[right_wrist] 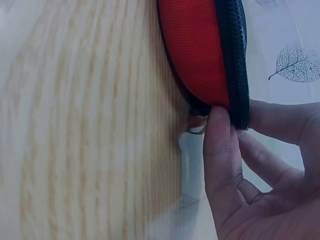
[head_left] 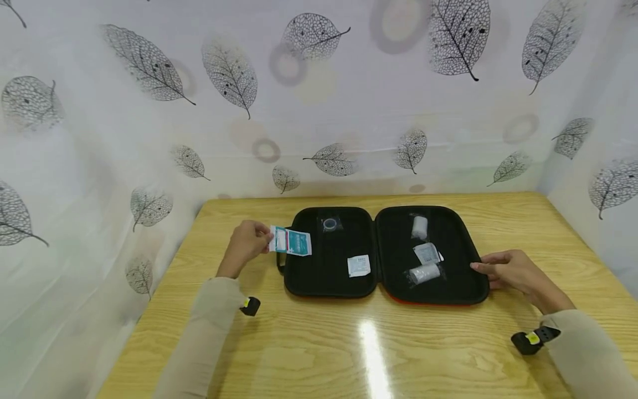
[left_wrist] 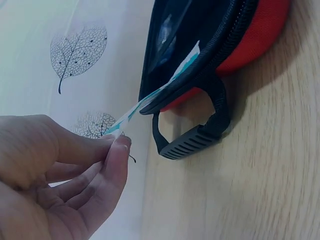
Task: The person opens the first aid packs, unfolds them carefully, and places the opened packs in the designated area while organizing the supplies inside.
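Between thumb and fingertips, my left hand [head_left: 247, 242] pinches the end of a flat teal-and-white packet [head_left: 299, 244]. The packet's far end overlaps the left half of an unfolded zippered case [head_left: 324, 274], black inside and red outside. Seen edge-on in the left wrist view, the packet [left_wrist: 150, 97] slopes over the case's rim. My right hand [head_left: 513, 271] grips the case's right edge, thumb over the rim and fingers against the outer side. In the right wrist view, a fingertip presses the red fabric [right_wrist: 195, 55] below the black zipper [right_wrist: 235, 65].
In the case's left half lie a wrapped ring-shaped roll [head_left: 330, 224] and a white sachet [head_left: 359, 266]. The right half holds two wrapped white rolls [head_left: 420, 228] and another sachet [head_left: 427, 254]. A black handle [left_wrist: 190, 142] sticks out leftward. Leaf-patterned curtain [head_left: 339, 111] backs the wooden table [head_left: 299, 343].
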`<state>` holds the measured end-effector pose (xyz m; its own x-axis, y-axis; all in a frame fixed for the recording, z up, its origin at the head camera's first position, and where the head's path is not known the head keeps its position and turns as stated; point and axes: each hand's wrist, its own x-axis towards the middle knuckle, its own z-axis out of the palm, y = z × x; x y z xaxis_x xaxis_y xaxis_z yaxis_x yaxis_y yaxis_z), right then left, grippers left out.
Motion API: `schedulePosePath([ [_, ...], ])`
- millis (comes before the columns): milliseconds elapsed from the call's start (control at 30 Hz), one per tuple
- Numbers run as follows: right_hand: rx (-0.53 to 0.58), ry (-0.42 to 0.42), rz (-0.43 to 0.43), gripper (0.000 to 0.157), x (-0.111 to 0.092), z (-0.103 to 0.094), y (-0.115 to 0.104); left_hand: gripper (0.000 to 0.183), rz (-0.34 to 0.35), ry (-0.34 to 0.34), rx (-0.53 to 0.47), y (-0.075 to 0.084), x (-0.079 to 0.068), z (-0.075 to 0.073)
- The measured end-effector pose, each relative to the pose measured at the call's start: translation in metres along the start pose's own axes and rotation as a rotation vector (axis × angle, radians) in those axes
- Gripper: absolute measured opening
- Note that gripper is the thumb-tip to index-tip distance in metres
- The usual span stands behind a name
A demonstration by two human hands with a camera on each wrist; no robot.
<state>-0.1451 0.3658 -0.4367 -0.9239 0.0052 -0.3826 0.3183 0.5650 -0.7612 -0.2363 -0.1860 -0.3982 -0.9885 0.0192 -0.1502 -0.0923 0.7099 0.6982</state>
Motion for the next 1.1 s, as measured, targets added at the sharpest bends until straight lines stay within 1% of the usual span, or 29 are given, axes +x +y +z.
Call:
schedulePosePath([
  [100,0.000,-0.003,-0.002,0.079,0.000,-0.001,0.000,0.019,0.004,0.000,0.008,0.002,0.000,0.000],
  [233,0.004,-0.007,0.001,0.081,0.000,-0.001,0.000,0.023,0.030,-0.007,-0.026,0.003,0.001,-0.002],
  [333,0.006,-0.007,0.000,0.080,0.001,-0.001,0.000,0.028,0.037,-0.029,-0.119,0.003,0.002,-0.003],
  [467,0.001,-0.005,0.000,0.077,0.002,-0.002,0.001,0.029,0.005,-0.065,-0.257,0.006,0.001,-0.004],
  [567,-0.002,-0.007,0.004,0.078,0.002,-0.002,0.002,0.029,-0.006,-0.087,-0.316,0.008,0.000,-0.005],
  [700,-0.004,-0.008,0.004,0.078,0.002,-0.002,0.002,0.031,-0.011,-0.105,-0.358,0.011,0.001,-0.005],
  [833,-0.005,-0.008,0.008,0.078,0.002,-0.002,0.001,0.030,-0.008,-0.107,-0.351,0.013,0.002,-0.005],
  [967,-0.007,-0.004,0.014,0.078,0.001,-0.001,0.000,0.028,0.007,-0.084,-0.294,0.010,0.002,-0.003],
  [1100,-0.001,-0.001,0.012,0.078,0.001,-0.001,0.000,0.025,0.016,-0.054,-0.205,0.003,0.003,0.000],
])
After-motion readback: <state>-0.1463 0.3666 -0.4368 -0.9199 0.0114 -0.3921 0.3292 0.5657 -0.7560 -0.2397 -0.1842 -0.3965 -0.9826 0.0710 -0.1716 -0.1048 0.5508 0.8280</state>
